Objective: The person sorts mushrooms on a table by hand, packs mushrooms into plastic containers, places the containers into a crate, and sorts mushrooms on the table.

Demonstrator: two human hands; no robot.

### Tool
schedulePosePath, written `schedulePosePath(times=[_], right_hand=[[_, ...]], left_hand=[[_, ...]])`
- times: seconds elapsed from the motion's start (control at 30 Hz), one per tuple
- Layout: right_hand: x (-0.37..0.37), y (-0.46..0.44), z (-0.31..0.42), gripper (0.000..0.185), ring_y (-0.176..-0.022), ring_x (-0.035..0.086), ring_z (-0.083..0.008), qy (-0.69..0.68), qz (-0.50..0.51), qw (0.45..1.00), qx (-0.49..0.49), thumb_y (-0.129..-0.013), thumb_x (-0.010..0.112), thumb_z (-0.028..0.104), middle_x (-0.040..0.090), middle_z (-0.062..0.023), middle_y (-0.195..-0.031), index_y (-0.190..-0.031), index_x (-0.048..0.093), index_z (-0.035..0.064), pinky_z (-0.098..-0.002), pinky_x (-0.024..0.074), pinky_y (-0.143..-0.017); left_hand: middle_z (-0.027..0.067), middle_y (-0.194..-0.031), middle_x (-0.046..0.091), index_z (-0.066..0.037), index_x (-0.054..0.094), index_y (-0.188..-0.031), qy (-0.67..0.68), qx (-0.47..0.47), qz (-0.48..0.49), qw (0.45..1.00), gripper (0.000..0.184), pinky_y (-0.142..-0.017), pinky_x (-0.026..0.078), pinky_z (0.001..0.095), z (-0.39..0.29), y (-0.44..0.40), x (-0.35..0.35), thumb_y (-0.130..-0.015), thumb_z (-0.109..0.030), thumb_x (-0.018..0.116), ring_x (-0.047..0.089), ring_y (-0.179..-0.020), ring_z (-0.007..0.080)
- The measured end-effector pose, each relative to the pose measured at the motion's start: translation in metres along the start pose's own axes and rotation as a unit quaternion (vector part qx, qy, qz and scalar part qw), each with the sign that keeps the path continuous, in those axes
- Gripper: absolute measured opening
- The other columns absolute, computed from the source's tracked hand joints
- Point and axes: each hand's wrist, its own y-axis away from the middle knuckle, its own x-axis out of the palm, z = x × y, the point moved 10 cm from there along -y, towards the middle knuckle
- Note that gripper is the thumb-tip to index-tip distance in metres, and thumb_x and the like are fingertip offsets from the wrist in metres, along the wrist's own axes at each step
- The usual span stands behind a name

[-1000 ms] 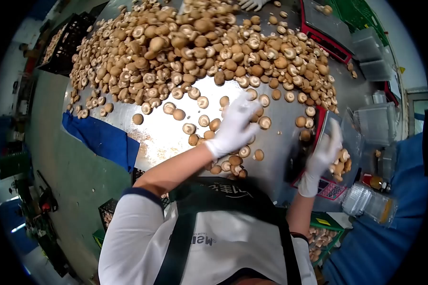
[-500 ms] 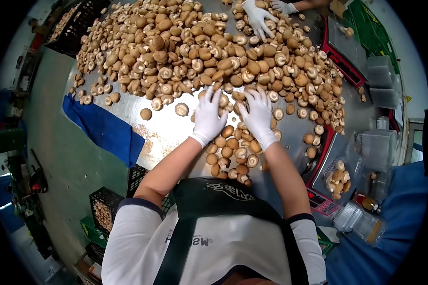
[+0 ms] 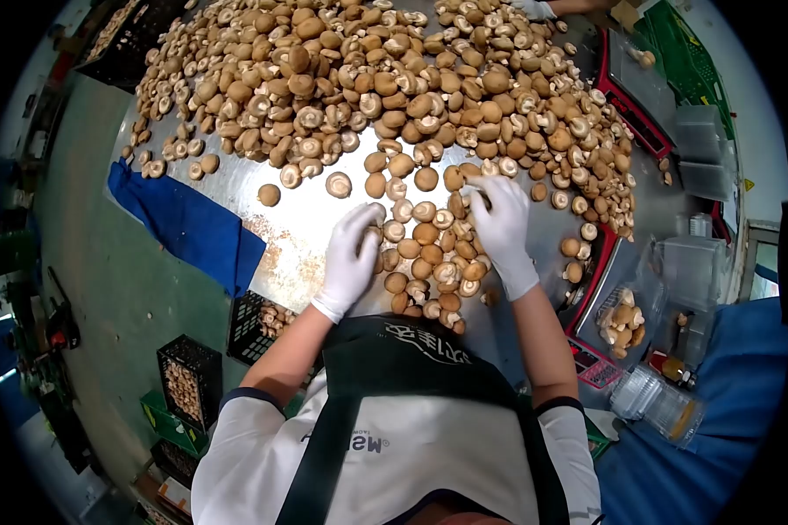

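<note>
Brown mushrooms (image 3: 425,234) lie loosely spread on the metal table (image 3: 276,229) between my two white-gloved hands. My left hand (image 3: 350,255) rests at the left side of this group, its fingers curled by the mushrooms near its tips; whether it grips one is hidden. On the right side, my right hand (image 3: 501,226) bends its fingers over mushrooms at the group's edge, and what is under the fingertips cannot be made out. A large heap of mushrooms (image 3: 324,79) spreads beyond both hands.
A blue cloth (image 3: 188,223) hangs over the left table edge. To the right are red scales (image 3: 643,96), a clear tray of mushrooms (image 3: 622,322) and stacked clear containers (image 3: 692,271). Black crates (image 3: 188,385) stand at lower left. Another person's gloved hand (image 3: 534,9) shows at the top.
My left hand has moved left and toward me, and my right hand slightly right. More mushrooms lie between them. The other person's hands have drawn back toward the top edge.
</note>
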Motion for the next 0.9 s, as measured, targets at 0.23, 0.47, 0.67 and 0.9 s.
schedulePosePath(times=[0.23, 0.47, 0.67, 0.9], right_hand=[[0.106, -0.009, 0.013, 0.038, -0.105, 0.058, -0.0275, 0.087, 0.104, 0.991, 0.002, -0.083, 0.067, 0.022, 0.061, -0.0088, -0.109, -0.12, 0.064, 0.0142, -0.0438, 0.0384, -0.097], [0.071, 0.007, -0.028, 0.029, -0.102, 0.058, -0.0284, 0.064, 0.102, 0.99, 0.074, -0.081, 0.069, 0.026, 0.062, -0.0078, -0.099, -0.107, 0.068, 0.0135, -0.0433, 0.0387, -0.096], [0.062, 0.021, -0.055, 0.024, -0.092, 0.061, -0.026, -0.13, 0.094, 0.979, 0.128, -0.081, 0.074, 0.016, 0.064, -0.0094, -0.088, -0.1, 0.064, 0.0065, -0.0386, 0.0462, -0.087], [0.042, 0.028, -0.066, 0.039, -0.107, 0.058, -0.0181, -0.565, 0.026, 0.777, 0.277, -0.1, 0.05, 0.016, 0.06, -0.0079, -0.12, -0.137, 0.05, 0.0043, -0.0303, 0.047, -0.093]], left_hand=[[0.0165, -0.126, 0.06, -0.003, 0.06, -0.126, -0.033, -0.006, -0.071, 0.997, 0.033, -0.107, 0.04, 0.0385, 0.037, -0.067, -0.025, -0.093, -0.007, 0.059, 0.055, -0.122, 0.0313], [0.0181, -0.115, 0.065, -0.006, 0.064, -0.12, -0.148, -0.003, 0.006, 0.989, 0.034, -0.097, 0.047, 0.0426, 0.045, -0.119, 0.037, -0.087, -0.016, 0.065, 0.06, -0.112, 0.0368], [0.002, -0.102, 0.065, -0.006, 0.064, -0.125, 0.321, -0.183, 0.038, 0.928, 0.03, -0.08, 0.049, 0.0241, 0.067, -0.119, 0.041, -0.096, -0.008, 0.059, 0.057, -0.091, 0.0082], [0.0075, -0.128, 0.057, -0.007, 0.057, -0.127, 0.618, -0.31, 0.05, 0.721, 0.032, -0.097, 0.051, 0.0376, 0.084, -0.094, 0.061, -0.101, -0.026, 0.053, 0.058, -0.113, 0.0185]])
